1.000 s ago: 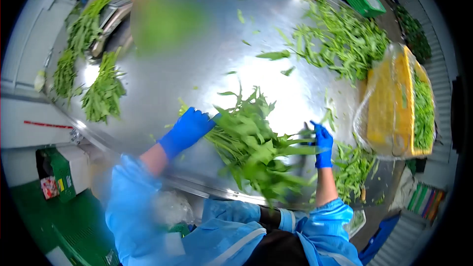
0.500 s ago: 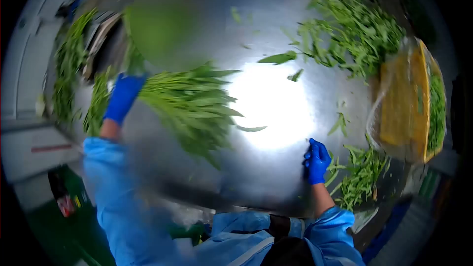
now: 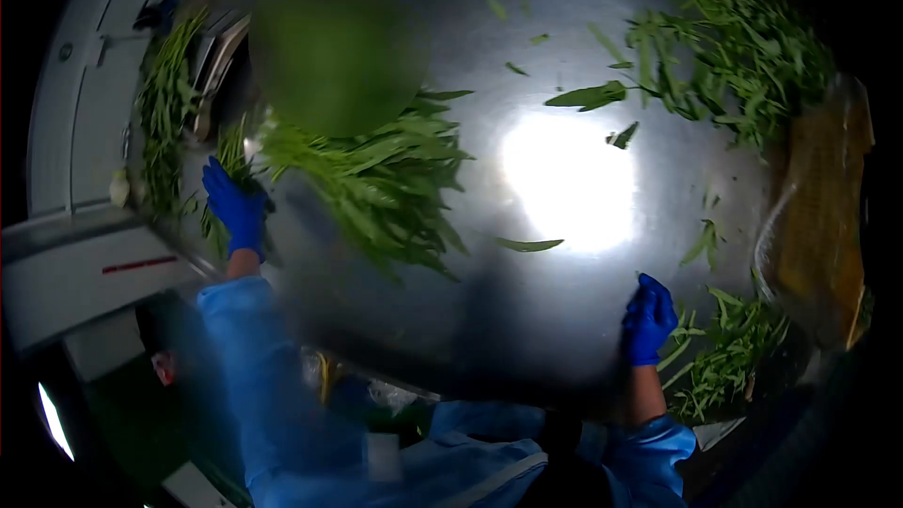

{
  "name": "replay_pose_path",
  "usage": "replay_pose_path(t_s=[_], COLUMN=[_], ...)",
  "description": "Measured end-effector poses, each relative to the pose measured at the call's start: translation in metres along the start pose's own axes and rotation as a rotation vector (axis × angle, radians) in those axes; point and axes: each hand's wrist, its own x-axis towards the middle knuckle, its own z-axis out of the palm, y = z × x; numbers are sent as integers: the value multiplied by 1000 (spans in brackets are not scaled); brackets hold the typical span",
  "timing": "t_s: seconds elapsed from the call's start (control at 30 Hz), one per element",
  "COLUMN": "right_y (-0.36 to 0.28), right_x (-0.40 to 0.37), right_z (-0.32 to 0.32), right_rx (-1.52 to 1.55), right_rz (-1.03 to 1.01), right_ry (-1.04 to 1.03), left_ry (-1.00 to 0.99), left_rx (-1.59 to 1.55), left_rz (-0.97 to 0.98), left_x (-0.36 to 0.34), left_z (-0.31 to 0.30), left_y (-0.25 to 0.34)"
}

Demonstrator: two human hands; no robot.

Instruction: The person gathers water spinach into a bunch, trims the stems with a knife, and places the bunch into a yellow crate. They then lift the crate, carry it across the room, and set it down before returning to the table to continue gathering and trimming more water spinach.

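My left hand (image 3: 235, 212), in a blue glove, has its fingers stretched out over a small clump of leafy greens (image 3: 233, 146) at the table's left side. Just to the right of it, a large bunch of long-leaved greens (image 3: 395, 183) lies with its stems toward that hand. A gap separates hand and bunch. My right hand (image 3: 649, 322), also gloved in blue, rests low over the front right of the table with its fingers curled closed. Whatever they hold, if anything, is too small to name. Beside it lies a loose pile of leaves (image 3: 729, 353).
The metal table (image 3: 555, 315) carries a big heap of greens (image 3: 743, 56) at the back right and stray leaves (image 3: 588, 96). A yellow crate with plastic film (image 3: 818, 216) stands at the right edge. More greens (image 3: 165, 122) lie far left. A blurred green patch hides the upper left.
My left hand has come away from the bunch's stem ends, and its fingers have spread over the clump beside it. My right hand stays closed. The view has shifted, moving the table contents rightward.
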Motion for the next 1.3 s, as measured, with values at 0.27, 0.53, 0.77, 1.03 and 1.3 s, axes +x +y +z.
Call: replay_pose_path(t_s=[0.27,0.53,0.77,1.03,1.3], right_y=[-2,5,3,-7,2], right_x=[0,6,6,2,3], right_z=[6,6,-2,-3,-21], right_rx=[42,61,-91,-15,-292], right_rz=[63,50,92,77,-201], right_ry=[31,76,62,-31,-95], left_ry=[-14,-246,-421,-189,-496], left_rx=[-288,-77,-657,-488,-186], left_rz=[-265,-240,-139,-169,89], left_x=[-22,42,32,-116,-245], left_z=[58,95,122,54,-1], left_y=[-83,-136,-191,-132,-52])
